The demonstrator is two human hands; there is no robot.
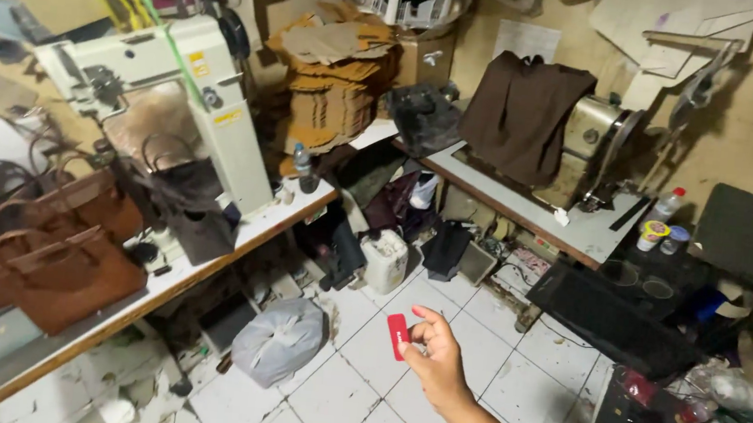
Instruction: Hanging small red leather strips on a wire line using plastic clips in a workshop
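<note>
Right hand (438,355) pinches small red lighter (398,336), held mid-air right of the grey bag (279,340); left hand barely in view, grip unreadable. No other work visible.

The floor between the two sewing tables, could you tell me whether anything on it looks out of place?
Yes. Bags, a white jug and a grey stuffed sack crowd the white tiled floor, which looks stained and cracked. The right hand holds a small red object above them.
</note>
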